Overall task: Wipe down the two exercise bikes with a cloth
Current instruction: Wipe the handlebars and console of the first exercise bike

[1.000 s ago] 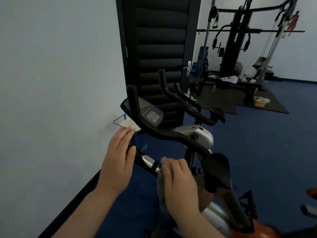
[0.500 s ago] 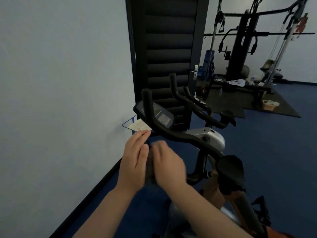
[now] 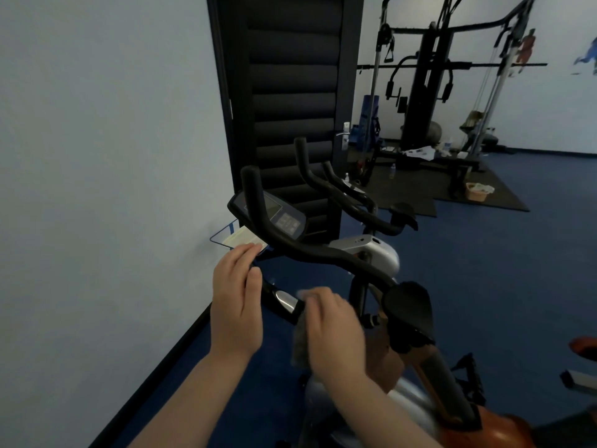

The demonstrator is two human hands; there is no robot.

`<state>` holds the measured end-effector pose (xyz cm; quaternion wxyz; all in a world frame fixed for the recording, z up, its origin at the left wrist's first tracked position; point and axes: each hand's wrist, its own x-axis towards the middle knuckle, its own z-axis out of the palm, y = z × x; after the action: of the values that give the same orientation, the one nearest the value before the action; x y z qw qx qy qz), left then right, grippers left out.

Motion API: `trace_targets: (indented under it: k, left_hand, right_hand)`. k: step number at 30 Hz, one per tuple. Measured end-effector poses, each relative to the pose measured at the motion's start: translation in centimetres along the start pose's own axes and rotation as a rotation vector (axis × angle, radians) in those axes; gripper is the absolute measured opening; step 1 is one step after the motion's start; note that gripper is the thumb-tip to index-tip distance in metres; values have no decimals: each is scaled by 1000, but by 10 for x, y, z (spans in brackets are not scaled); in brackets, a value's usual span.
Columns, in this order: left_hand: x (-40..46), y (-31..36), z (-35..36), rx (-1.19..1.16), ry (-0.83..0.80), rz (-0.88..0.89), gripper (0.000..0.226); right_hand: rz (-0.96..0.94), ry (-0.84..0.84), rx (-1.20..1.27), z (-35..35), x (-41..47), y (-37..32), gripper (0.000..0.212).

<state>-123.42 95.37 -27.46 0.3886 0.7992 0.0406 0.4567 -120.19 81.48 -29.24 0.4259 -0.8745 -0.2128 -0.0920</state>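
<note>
The near exercise bike has black handlebars and a console with a small screen. My left hand grips the left handlebar, just left of its silver sensor patch. My right hand holds a grey cloth wrapped over the same bar, right of the silver patch; the cloth hangs below my fingers. A second bike with black handlebars and a silver housing stands just behind the first.
A white wall runs close on the left, with a black padded door ahead. A cable weight machine, bench and black mat stand at the back right. Blue floor spreads to the right. An orange part is at the right edge.
My right hand with the cloth has slid back to the right along the bar, away from my left hand, uncovering the silver patch. My left hand keeps its grip.
</note>
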Motion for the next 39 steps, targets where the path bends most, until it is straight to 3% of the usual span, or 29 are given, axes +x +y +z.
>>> trace_targets:
  k: [3, 5, 7, 9, 11, 14, 16, 19, 21, 23, 27, 30, 35, 39]
  left_hand:
    - [1, 0, 1, 54, -2, 14, 40]
    - [2, -2, -2, 78, -24, 32, 39]
    - [2, -4, -5, 78, -32, 58, 38]
    - [1, -6, -4, 90, -37, 71, 38]
    - [0, -6, -1, 100, -23, 61, 39]
    - [1, -4, 5, 105, 15, 53, 40]
    - [2, -6, 5, 114, 24, 68, 40]
    - [2, -9, 2, 117, 15, 86, 39]
    - [1, -9, 0, 109, 8, 95, 40]
    - [1, -9, 2, 98, 12, 92, 39]
    - [1, -4, 6, 52, 51, 50, 37]
    - [1, -5, 5, 53, 45, 46, 38]
    - [2, -9, -4, 53, -8, 72, 35]
    - [0, -11, -4, 45, -19, 60, 34]
  right_hand:
    - [-126, -39, -5, 2, 2, -4, 22]
    - [-194, -142, -182, -14, 2, 19, 19]
    - [-243, -91, -317, -28, -2, 37, 11]
    - [-251, -42, -467, -29, -1, 32, 5]
    - [-238, -126, -591, -15, 7, 10, 8]
    - [-140, -84, -352, 7, 31, -21, 23]
    - [-155, -82, -259, 10, 30, -24, 21]
    - [-279, -106, -372, -3, 5, 9, 32]
    - [-287, 44, -284, -18, -11, 34, 17]
    - [-279, 172, -250, -17, -13, 39, 17]
    - [-7, 49, -85, 11, 15, -10, 19]
    - [-97, 15, -42, 23, 15, -18, 21]
    - [-235, 27, -25, -12, -12, 39, 13]
    - [-49, 45, -121, 2, 8, 8, 17]
